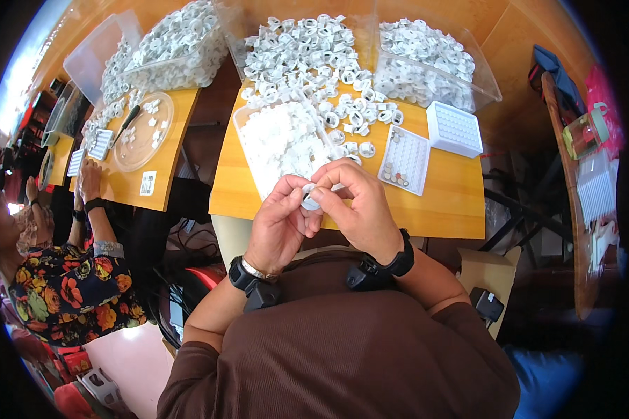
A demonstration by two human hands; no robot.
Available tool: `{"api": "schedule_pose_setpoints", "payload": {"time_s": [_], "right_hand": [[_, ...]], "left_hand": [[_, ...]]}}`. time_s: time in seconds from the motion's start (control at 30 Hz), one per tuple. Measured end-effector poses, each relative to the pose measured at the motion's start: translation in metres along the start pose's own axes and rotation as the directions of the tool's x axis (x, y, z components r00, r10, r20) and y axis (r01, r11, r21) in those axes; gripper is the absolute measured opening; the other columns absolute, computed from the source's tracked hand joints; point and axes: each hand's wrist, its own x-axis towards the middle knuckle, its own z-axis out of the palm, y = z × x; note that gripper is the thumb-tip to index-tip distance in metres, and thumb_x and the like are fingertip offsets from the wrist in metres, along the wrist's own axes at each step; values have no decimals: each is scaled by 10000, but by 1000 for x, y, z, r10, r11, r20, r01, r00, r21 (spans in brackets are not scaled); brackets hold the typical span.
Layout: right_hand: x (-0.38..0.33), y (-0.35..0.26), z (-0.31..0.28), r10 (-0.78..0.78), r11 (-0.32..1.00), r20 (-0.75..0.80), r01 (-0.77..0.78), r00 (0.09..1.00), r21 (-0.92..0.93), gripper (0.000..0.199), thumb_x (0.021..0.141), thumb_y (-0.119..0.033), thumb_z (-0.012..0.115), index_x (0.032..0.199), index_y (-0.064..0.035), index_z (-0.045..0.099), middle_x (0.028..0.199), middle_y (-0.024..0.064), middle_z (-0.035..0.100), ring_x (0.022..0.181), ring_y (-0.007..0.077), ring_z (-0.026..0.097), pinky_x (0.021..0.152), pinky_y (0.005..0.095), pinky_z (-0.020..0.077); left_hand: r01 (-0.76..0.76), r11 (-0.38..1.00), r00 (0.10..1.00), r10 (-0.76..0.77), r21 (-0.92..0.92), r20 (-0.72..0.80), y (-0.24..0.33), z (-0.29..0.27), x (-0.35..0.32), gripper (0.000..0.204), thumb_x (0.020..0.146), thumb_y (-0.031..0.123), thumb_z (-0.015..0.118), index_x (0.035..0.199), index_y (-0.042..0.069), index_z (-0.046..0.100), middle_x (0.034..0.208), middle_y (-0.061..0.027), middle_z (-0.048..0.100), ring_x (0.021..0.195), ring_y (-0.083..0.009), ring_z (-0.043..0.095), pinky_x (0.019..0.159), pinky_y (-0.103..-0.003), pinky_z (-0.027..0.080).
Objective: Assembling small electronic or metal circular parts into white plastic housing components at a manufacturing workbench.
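Observation:
A small round white plastic part [310,198] with a dark slot is held up between my two hands, just past the table's near edge. My left hand [275,230] is closed, gripping the part's left side between thumb and fingers. From the right, the thumb and fingers of my right hand [365,206] pinch the same part; they hide some of it. Beyond my left hand stands a shallow bin [242,133] heaped with white plastic pieces. To the right lies a white compartment tray [413,155] with a few small round discs in it.
Stacked white trays [456,142] sit at the table's right. Loose ring-shaped white parts [356,113] spread across the back, beside a full clear bin [482,87]. At a separate table on the left, a co-worker's hands [89,180] rest near a round clear lid [122,162].

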Motion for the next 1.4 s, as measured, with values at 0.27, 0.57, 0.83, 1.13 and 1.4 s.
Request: {"api": "schedule_pose_setpoints", "payload": {"time_s": [0.27,0.57,0.83,1.13,1.4], "right_hand": [[1,0,2,-27,999,-33,25,999,-38,75,833,-26,625,828,14,561,855,102,589,706,177,616,571,276,547],[0,1,5,-73,996,-75,69,995,-48,90,831,-21,628,823,20,548,829,99,579,675,179,617,560,285,544],[-2,9,3,-109,992,-63,105,992,-64,94,823,-20,632,813,10,543,824,103,572,642,193,608,556,294,519],[-2,13,4,-121,991,-78,116,990,-68,92,825,-22,631,822,5,543,833,93,571,626,182,610,558,282,503],[-4,10,6,-78,997,-134,75,988,-28,91,827,-22,631,831,8,545,855,94,575,673,170,623,561,279,523]], "left_hand": [[-15,999,1000,15,41,-21,-1,0,0,168,966,192,491,1041,43,508,782,-78,582,623,-154,571,550,-235,470],[-35,997,999,36,76,-17,-2,0,0,184,965,198,498,1057,38,499,829,-80,592,647,-153,576,560,-243,479],[-43,994,997,49,104,-54,-2,1,0,186,962,188,503,1062,31,490,843,-90,598,666,-164,584,580,-255,480],[-57,993,996,64,101,-67,-3,1,1,183,967,195,500,1064,40,495,830,-89,599,652,-172,590,579,-267,479],[-58,992,997,64,116,-45,-4,5,3,201,970,198,492,1082,31,485,845,-90,598,677,-175,600,584,-267,491]]}}
